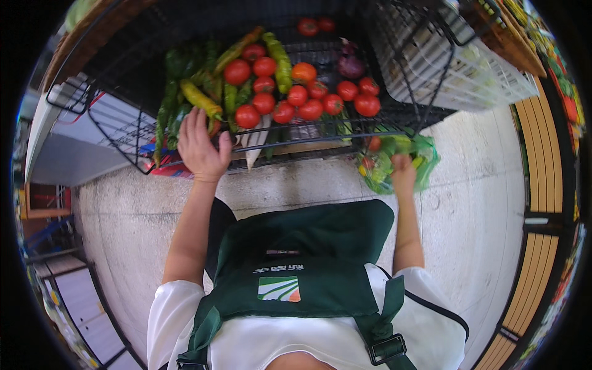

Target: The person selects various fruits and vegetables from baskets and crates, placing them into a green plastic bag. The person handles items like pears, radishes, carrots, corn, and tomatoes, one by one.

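My left hand (202, 148) lies over the front wire rim of a black crate (319, 132), its thumb apart from the fingers. The fingertips reach a yellow-green pepper (201, 98); whether they touch it is unclear. Blurred, my right hand (403, 173) grips a green plastic bag (428, 155) of mixed vegetables below the rim, at the right. Inside the crate are several red tomatoes (311, 109), an orange-red tomato (304, 72), long green peppers (169, 104), a light green pepper (279, 60) and a purple onion (350, 66). A pale, pointed radish-like vegetable (254, 143) shows near the front rim.
A white plastic basket (462, 78) stands at the crate's right. On the left is a grey-white cabinet or counter (88, 138). Wooden slatted display fronts (543, 171) line the right side, with produce above. Pale tiled floor (471, 194) lies below. I wear a dark green apron (296, 231).
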A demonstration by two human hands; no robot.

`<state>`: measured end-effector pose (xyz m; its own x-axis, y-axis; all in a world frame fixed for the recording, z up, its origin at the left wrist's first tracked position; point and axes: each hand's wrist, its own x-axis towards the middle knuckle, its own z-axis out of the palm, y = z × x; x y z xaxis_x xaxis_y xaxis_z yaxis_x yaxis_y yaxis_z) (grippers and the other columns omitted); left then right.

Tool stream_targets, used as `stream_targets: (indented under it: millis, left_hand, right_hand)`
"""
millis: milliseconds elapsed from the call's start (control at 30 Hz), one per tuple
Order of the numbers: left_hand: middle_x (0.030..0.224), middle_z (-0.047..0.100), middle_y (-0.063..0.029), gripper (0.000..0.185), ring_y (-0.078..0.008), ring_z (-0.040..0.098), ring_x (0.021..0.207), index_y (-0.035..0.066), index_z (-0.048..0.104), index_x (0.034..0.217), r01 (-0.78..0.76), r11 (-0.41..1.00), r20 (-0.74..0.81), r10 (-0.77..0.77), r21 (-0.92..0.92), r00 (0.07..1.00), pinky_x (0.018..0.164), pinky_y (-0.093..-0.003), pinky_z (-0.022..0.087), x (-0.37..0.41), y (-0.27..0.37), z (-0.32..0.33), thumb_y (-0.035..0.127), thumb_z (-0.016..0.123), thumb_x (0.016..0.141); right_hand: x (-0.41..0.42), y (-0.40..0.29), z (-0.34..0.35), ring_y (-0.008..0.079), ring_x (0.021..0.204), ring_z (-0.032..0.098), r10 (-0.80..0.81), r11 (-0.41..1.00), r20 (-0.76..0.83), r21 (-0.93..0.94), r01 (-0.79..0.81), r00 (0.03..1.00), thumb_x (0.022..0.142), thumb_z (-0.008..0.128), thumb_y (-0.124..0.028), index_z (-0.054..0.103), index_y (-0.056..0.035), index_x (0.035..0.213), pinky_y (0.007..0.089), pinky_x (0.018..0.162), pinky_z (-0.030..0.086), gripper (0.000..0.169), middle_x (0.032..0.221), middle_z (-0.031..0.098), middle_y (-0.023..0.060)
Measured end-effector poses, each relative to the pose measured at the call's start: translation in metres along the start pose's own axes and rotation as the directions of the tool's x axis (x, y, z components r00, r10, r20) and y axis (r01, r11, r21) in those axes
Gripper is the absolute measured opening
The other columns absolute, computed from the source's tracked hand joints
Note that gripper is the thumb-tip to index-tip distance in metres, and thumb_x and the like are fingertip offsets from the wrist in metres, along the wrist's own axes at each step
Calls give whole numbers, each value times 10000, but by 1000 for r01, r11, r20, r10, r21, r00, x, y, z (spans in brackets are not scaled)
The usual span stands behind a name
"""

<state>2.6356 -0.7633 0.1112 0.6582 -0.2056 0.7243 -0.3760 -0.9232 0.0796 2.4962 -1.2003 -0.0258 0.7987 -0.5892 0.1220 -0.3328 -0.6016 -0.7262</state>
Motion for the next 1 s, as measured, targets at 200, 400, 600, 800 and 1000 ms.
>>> stream_targets:
  millis: [200, 400, 600, 800, 1000]
  left_hand:
    - [1245, 514, -133, 578, -317, 477, 1135, 21, 504, 1203, 24, 1000, -54, -25, -16, 998, 909, -397, 371, -5, -8, -5, 345, 588, 731]
    - [1187, 549, -115, 519, -304, 500, 1101, 28, 519, 1181, 44, 994, -53, -49, -101, 997, 892, -382, 389, -5, -11, -4, 276, 591, 731]
    - [1163, 560, -106, 505, -297, 517, 1059, 35, 528, 1166, 32, 985, -66, -44, -172, 997, 855, -372, 413, -7, -13, -1, 280, 598, 729]
    - [1147, 567, -105, 506, -287, 526, 1046, 27, 539, 1161, 46, 982, -76, -61, -184, 995, 843, -364, 424, -11, -19, 3, 279, 599, 726]
    - [1126, 580, -99, 498, -280, 540, 1023, 33, 551, 1155, 36, 982, -89, -54, -186, 995, 829, -352, 435, -10, -21, 0, 279, 598, 725]
  right_hand:
    - [-79, -150, 49, 113, 526, 413, -139, 911, 379, 410, -32, 915, 833, 658, -265, 477, -8, 668, 268, 503, 349, 354, 541, 442, 39]
    - [-10, -292, 48, 278, 685, 581, -544, 837, 121, 16, 547, 830, 787, 683, -301, 536, -46, 822, 398, 595, 453, 296, 752, 570, 113]
    - [59, -297, 98, 336, 966, 609, -59, 827, 549, -441, 349, 834, 651, 771, -355, 441, -67, 1189, 413, 814, 491, 694, 1096, 591, 199]
    - [62, -305, 104, 270, 866, 638, -5, 962, 690, -194, 192, 724, 587, 820, -219, 365, -56, 1287, 344, 604, 550, 851, 1079, 580, 192]
    - [59, -298, 97, 201, 669, 637, -19, 940, 735, -217, 262, 678, 586, 819, -259, 386, -58, 1262, 288, 533, 537, 827, 962, 609, 138]
